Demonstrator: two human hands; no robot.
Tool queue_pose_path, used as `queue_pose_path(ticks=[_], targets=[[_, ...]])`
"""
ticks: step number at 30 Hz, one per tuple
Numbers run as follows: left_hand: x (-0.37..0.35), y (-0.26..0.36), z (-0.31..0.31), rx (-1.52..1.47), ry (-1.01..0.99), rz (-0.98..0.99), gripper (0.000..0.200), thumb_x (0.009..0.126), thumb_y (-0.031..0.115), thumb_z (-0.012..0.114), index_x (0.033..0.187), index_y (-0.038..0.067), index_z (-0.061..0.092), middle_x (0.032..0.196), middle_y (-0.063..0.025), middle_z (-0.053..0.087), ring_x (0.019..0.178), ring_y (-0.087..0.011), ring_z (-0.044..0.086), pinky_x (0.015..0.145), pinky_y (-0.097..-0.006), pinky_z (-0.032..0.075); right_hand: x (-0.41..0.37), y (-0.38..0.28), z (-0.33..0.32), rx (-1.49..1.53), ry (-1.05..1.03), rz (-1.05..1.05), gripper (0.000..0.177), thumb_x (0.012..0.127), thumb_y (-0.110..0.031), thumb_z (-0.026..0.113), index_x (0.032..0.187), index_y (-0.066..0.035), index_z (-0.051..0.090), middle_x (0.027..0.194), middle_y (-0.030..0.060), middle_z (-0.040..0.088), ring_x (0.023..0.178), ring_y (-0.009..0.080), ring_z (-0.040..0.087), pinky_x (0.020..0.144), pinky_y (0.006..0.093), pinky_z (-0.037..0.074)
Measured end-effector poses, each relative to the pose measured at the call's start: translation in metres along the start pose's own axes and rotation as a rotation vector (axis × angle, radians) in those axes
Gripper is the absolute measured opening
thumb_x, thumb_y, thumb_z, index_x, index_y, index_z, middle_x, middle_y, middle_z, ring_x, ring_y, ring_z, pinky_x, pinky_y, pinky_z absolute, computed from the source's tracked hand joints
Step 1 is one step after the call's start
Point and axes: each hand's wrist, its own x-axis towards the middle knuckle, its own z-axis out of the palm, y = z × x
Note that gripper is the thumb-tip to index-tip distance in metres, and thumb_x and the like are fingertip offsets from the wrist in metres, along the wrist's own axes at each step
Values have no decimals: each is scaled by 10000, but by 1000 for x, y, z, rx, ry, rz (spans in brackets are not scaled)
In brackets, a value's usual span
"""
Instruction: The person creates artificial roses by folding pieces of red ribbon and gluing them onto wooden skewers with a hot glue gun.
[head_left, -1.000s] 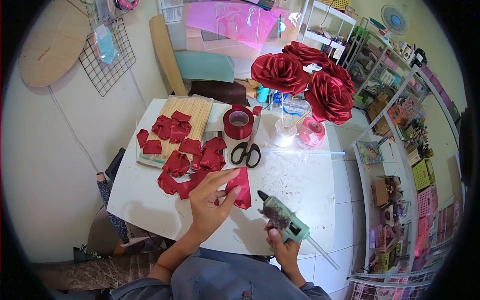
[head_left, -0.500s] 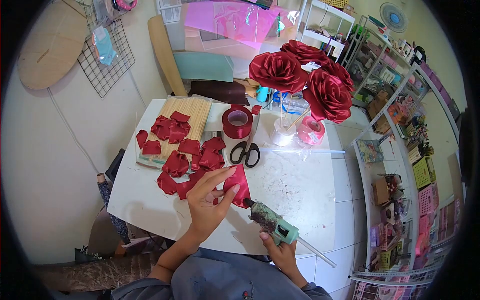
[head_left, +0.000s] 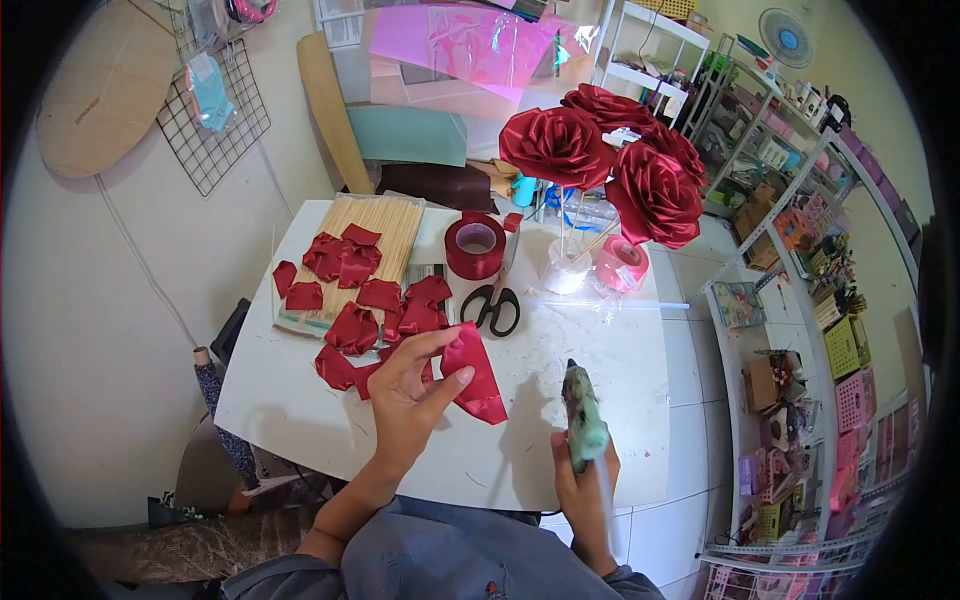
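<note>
Three roses (head_left: 555, 145): finished red satin blooms on sticks, standing in a white holder (head_left: 568, 270) at the far edge of the table (head_left: 610, 345), seen from the head camera.
loose petals (head_left: 380, 295): many folded red pieces heaped toward the far left corner, some lying on a bundle of skewers (head_left: 380, 215), some on the bare top. Judged to be stock that has not yet been assembled.
satin piece (head_left: 472, 378): one red strip, partly folded, held just above the middle of the table and beside the near end of the petal heap.
left hand (head_left: 405, 400): thumb and fingers pinched together on the satin piece, pressing its fold.
glue gun (head_left: 583, 415): pale green, held over the near edge toward the right corner, with its nozzle pointing at the far edge — apart from the satin piece, not touching it.
right hand (head_left: 582, 490): closed around the grip of the glue gun.
ribbon roll (head_left: 476, 245): red, lying flat near the far edge, between the skewers and the white holder.
scissors (head_left: 492, 308): black-handled, lying just on the near side of the ribbon roll, untouched.
progress: by these signs well under way — three flowers are complete, one petal is in hand, and the heap is left to be made up.
</note>
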Motion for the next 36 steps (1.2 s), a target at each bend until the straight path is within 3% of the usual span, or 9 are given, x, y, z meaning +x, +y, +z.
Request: queue_pose_path(ticks=[4,10,15,19,22,26,30,34,36], targets=[[2,4,0,-140,55,-103,470,681,-110,600,1121,-49,447,1057,-110,490,989,-165,483,847,-272,417,10,-2,0,-285,-136,-85,388,739,-108,590,1036,67,413,876,231,458,750,374,503,611,399,427],[1,1,-5,-246,20,-199,488,668,-98,619,1123,-46,450,1059,-106,490,1008,-157,467,898,-277,354,12,-6,5,-346,-204,-40,477,688,-123,638,1076,35,410,915,206,449,778,363,520,649,401,445],[0,4,-3,-136,-31,-153,479,675,-111,605,1122,-49,448,1050,-110,496,972,-134,483,817,-262,446,21,-23,-22,-438,-295,-140,514,659,-191,693,1073,0,455,954,156,463,723,260,554,603,335,464],[-3,4,5,-46,-149,-123,437,686,-113,592,1100,-41,469,1038,-104,515,926,-112,504,722,-244,517,59,-49,-43,-102,-386,-343,315,691,-91,659,979,-15,557,891,118,551,726,184,550,597,262,439],[-7,-6,4,-1,-228,-164,418,689,-105,595,1085,-28,488,1027,-85,529,919,-116,510,730,-252,516,84,-50,-36,82,-517,-367,305,699,-60,640,991,-17,560,879,107,570,759,165,553,639,251,433],[-8,-3,9,45,-287,-241,388,701,-75,600,1071,-17,500,1007,-80,541,922,-118,511,721,-260,519,102,-36,-15,264,-567,-300,261,737,-52,601,992,-23,554,792,90,605,692,144,563,638,256,444],[-9,-4,10,40,-313,-250,355,714,-51,601,1054,-20,505,992,-98,552,908,-129,535,715,-269,520,104,-31,-8,314,-638,-138,123,756,1,588,877,8,607,816,75,609,742,109,554,689,241,438],[-10,-2,12,41,-299,-266,322,734,-27,594,1044,-24,509,955,-101,568,883,-133,554,695,-267,521,104,-26,-6,392,-641,-116,99,756,7,588,851,17,612,809,81,609,742,115,556,690,244,440],[-10,0,13,50,-261,-276,280,755,-4,584,1028,-22,526,902,-103,587,839,-132,573,672,-257,517,103,-23,-4,425,-613,-182,111,762,-8,573,862,20,610,761,58,610,665,77,539,619,213,436]])
